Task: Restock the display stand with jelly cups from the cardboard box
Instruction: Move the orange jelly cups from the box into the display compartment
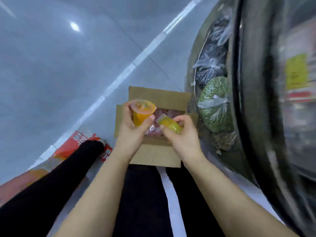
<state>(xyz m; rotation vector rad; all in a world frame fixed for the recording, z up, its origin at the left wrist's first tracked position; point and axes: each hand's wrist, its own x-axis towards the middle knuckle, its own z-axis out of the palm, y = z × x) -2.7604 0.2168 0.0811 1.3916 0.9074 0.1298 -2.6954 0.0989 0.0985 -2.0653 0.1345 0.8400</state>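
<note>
An open cardboard box (pixel 154 152) sits on the floor in front of my legs, with several pinkish jelly cups (pixel 168 112) visible inside. My left hand (pixel 132 127) grips an orange jelly cup (pixel 141 114) upright above the box, its sealed lid facing the camera. My right hand (pixel 183 135) holds a yellow-green jelly cup (pixel 171 125) tilted on its side, just right of the orange one. The display stand (pixel 253 103) curves along the right side, blurred by motion.
Bags of green and dark beans (pixel 216 106) lie in the stand's lower tier right of the box. A red printed carton (pixel 75 146) lies on the floor at left, beside my black-clad leg (pixel 56 175). Glossy grey floor tiles spread beyond the box.
</note>
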